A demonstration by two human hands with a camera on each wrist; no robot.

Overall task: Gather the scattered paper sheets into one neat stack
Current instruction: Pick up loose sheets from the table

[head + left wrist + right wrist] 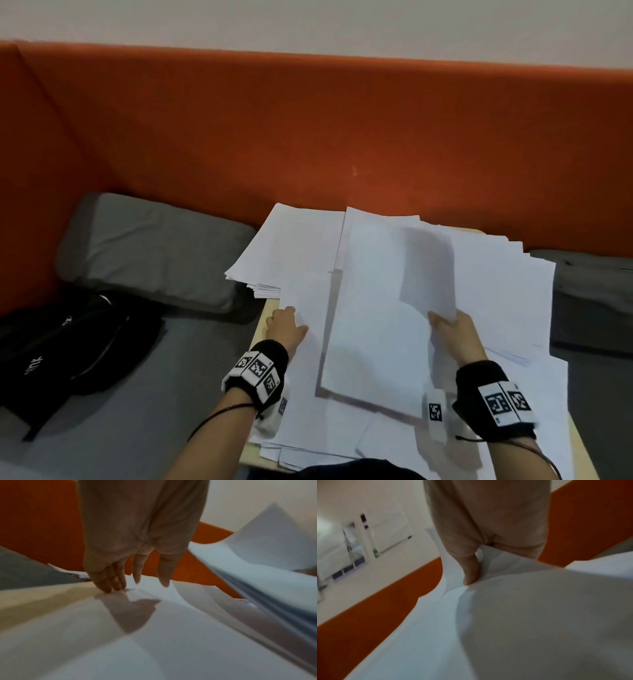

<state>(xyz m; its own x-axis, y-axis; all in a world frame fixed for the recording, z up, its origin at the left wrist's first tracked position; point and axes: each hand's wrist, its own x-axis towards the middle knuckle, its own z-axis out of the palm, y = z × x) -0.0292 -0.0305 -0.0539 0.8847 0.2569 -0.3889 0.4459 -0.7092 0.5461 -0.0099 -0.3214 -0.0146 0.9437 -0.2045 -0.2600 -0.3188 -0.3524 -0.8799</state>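
White paper sheets (496,294) lie fanned over a small wooden table (255,448). My right hand (452,330) pinches a bundle of sheets (373,325) by its right edge, thumb on top (471,573), and holds it lifted above the spread. That bundle (257,574) hangs raised to the right in the left wrist view. My left hand (284,327) lies with straight fingers (109,584) pressing the flat sheets (154,642) at the table's left edge. A separate pile (291,250) juts off the far left corner.
An orange backrest (308,130) runs behind the table. A grey cushion (150,250) and a black bag (68,342) lie on the grey seat to the left. Another grey cushion (596,294) sits to the right.
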